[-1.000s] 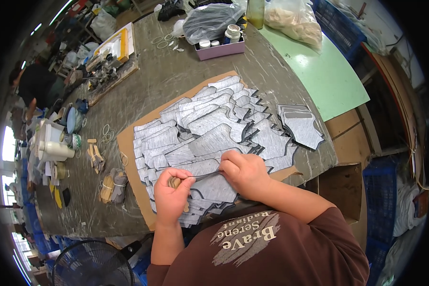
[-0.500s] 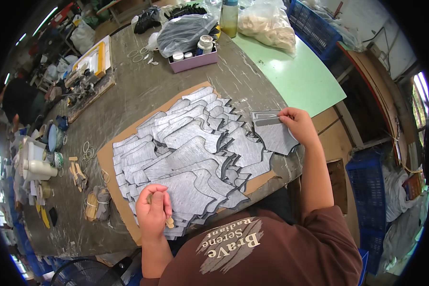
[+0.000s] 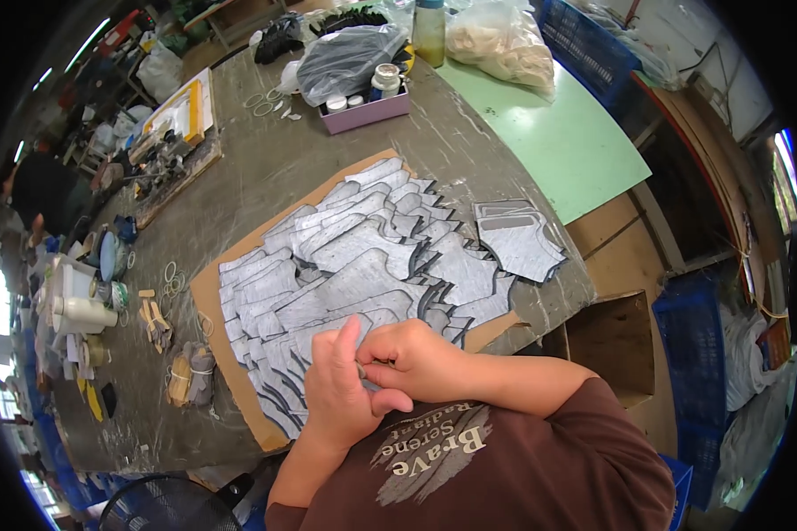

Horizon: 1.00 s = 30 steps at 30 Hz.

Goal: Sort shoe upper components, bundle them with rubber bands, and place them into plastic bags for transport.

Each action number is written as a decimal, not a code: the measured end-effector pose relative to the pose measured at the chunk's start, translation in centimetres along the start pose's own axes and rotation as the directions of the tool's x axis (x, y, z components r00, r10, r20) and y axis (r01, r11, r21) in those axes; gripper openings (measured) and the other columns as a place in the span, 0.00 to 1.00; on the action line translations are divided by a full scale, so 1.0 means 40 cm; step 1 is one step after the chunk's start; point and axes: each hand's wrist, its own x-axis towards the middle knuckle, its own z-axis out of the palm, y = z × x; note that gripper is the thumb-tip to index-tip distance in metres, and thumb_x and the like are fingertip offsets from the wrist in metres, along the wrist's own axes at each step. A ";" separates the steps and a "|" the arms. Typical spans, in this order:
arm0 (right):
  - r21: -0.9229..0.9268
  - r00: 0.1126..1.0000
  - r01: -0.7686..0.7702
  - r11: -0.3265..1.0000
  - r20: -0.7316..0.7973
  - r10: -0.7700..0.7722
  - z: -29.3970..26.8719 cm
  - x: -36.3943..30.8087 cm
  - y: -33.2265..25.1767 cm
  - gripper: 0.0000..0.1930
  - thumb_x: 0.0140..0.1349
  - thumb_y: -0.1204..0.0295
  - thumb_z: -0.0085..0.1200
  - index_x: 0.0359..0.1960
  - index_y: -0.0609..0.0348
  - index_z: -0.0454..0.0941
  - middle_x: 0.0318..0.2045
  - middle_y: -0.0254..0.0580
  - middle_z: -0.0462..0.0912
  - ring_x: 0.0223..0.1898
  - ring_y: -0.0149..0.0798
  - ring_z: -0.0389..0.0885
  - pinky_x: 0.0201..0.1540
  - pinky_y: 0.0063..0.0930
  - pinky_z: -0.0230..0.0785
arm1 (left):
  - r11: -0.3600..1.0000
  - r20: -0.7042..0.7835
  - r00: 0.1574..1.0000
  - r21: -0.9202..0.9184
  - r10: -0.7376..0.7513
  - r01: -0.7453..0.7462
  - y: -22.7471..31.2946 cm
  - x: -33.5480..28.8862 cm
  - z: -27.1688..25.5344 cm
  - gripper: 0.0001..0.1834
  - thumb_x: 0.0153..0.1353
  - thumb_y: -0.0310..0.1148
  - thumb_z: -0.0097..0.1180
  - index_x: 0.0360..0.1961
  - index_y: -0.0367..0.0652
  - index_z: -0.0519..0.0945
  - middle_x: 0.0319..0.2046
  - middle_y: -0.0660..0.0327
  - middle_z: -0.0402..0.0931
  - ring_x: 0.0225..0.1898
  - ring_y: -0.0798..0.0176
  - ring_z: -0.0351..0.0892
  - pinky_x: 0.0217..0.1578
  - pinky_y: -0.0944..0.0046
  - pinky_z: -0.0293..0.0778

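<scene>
My two hands meet over the near edge of a large spread of grey, curved-edge fabric pieces [image 3: 345,274]. My left hand [image 3: 332,389] has a finger raised and its thumb stretched out; its other fingers look curled round a small brownish thing, mostly hidden. Against its palm my right hand [image 3: 421,358] pinches, thumb and fingertips together, at something too small to name. The spread lies overlapped on a flat cardboard sheet [image 3: 205,292]. To its right, apart from both hands, a small pile of similar grey pieces [image 3: 518,243] rests on the dark table [image 3: 257,177].
A purple box [image 3: 367,115] of jars and a dark plastic bag [image 3: 350,66] stand at the back, beside a bottle [image 3: 429,35]. Loose rubber bands [image 3: 173,279] and bundled strips [image 3: 190,376] lie left. A green board [image 3: 567,150] extends right; below are blue crates [image 3: 691,354].
My right hand has left the small pile at the right and come across to my left hand. My left hand has shifted right, its thumb and a finger now stretched out.
</scene>
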 end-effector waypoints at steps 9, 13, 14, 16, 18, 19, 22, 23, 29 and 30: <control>0.244 0.988 -0.116 0.963 0.131 0.086 -0.004 0.015 0.028 0.03 0.50 0.79 0.54 0.23 0.66 0.76 0.20 0.42 0.77 0.22 0.30 0.74 0.27 0.26 0.66 | 0.972 -0.056 0.998 -0.235 -0.023 0.010 -0.027 -0.020 0.021 0.54 0.46 0.72 0.47 0.61 0.34 0.58 0.42 0.49 0.65 0.37 0.55 0.68 0.33 0.61 0.71; 0.265 0.989 -0.115 0.957 0.124 0.084 -0.008 0.014 0.022 0.03 0.50 0.79 0.54 0.23 0.67 0.76 0.21 0.42 0.78 0.25 0.29 0.76 0.31 0.25 0.69 | 0.900 -0.009 0.994 -0.425 -0.113 0.098 -0.027 -0.017 0.026 0.52 0.47 0.69 0.50 0.61 0.35 0.58 0.45 0.49 0.64 0.39 0.56 0.69 0.35 0.62 0.72; 0.266 0.989 -0.115 0.957 0.124 0.084 -0.009 0.014 0.019 0.03 0.50 0.79 0.54 0.23 0.67 0.76 0.21 0.42 0.78 0.25 0.29 0.76 0.31 0.25 0.69 | 0.905 0.011 0.994 -0.414 -0.104 0.100 -0.030 -0.016 0.023 0.51 0.48 0.68 0.51 0.61 0.35 0.58 0.45 0.49 0.64 0.39 0.56 0.69 0.34 0.62 0.72; 0.235 0.974 -0.199 0.951 0.155 0.165 -0.011 0.015 0.013 0.04 0.51 0.79 0.54 0.22 0.67 0.76 0.22 0.39 0.79 0.25 0.28 0.76 0.31 0.24 0.69 | 0.895 0.020 0.993 -0.432 -0.112 0.110 -0.027 -0.015 0.023 0.49 0.48 0.66 0.53 0.60 0.36 0.60 0.46 0.49 0.64 0.41 0.56 0.70 0.35 0.62 0.73; 0.281 0.969 -0.213 0.936 0.182 0.166 -0.011 0.015 0.015 0.04 0.52 0.78 0.53 0.22 0.65 0.75 0.23 0.38 0.80 0.25 0.27 0.75 0.30 0.23 0.68 | 0.860 0.036 0.989 -0.489 -0.144 0.143 -0.029 -0.020 0.020 0.45 0.51 0.62 0.54 0.58 0.35 0.63 0.47 0.48 0.65 0.40 0.56 0.71 0.35 0.63 0.73; 0.325 0.964 -0.229 0.917 0.207 0.167 -0.011 0.014 0.017 0.04 0.54 0.78 0.52 0.22 0.64 0.75 0.24 0.37 0.81 0.24 0.25 0.74 0.28 0.21 0.67 | 0.820 0.055 0.984 -0.545 -0.172 0.174 -0.030 -0.021 0.018 0.40 0.55 0.59 0.55 0.56 0.34 0.65 0.48 0.48 0.65 0.39 0.56 0.72 0.35 0.63 0.73; 0.556 0.943 -0.317 0.769 0.270 0.193 -0.019 0.011 0.022 0.05 0.58 0.75 0.48 0.26 0.59 0.73 0.23 0.32 0.78 0.22 0.22 0.71 0.24 0.18 0.63 | 0.383 0.240 0.830 -0.799 -0.504 0.464 -0.018 -0.019 -0.016 0.24 0.60 0.44 0.57 0.47 0.33 0.73 0.47 0.50 0.69 0.34 0.59 0.74 0.34 0.66 0.72; 0.556 0.943 -0.316 0.768 0.271 0.192 -0.021 0.007 0.029 0.05 0.58 0.75 0.48 0.26 0.59 0.73 0.23 0.32 0.78 0.22 0.22 0.71 0.24 0.18 0.63 | 0.384 0.239 0.829 -0.798 -0.505 0.464 -0.037 -0.023 -0.021 0.24 0.60 0.44 0.57 0.47 0.33 0.73 0.47 0.50 0.69 0.34 0.59 0.74 0.34 0.66 0.72; 0.456 0.917 -0.330 0.827 0.362 0.167 -0.010 -0.005 0.042 0.07 0.64 0.72 0.41 0.28 0.58 0.69 0.18 0.28 0.68 0.22 0.22 0.66 0.23 0.18 0.59 | 0.902 0.119 0.991 -0.419 -0.057 0.102 -0.049 0.006 -0.062 0.07 0.51 0.25 0.62 0.31 0.35 0.77 0.39 0.56 0.75 0.28 0.66 0.74 0.27 0.70 0.70; 0.477 0.908 -0.344 0.809 0.387 0.158 -0.004 -0.010 0.065 0.06 0.63 0.74 0.41 0.28 0.58 0.68 0.22 0.31 0.71 0.22 0.23 0.67 0.23 0.16 0.58 | 0.907 0.122 0.991 -0.409 -0.055 0.100 -0.046 0.007 -0.068 0.06 0.49 0.21 0.62 0.28 0.34 0.77 0.32 0.56 0.75 0.28 0.66 0.74 0.26 0.71 0.69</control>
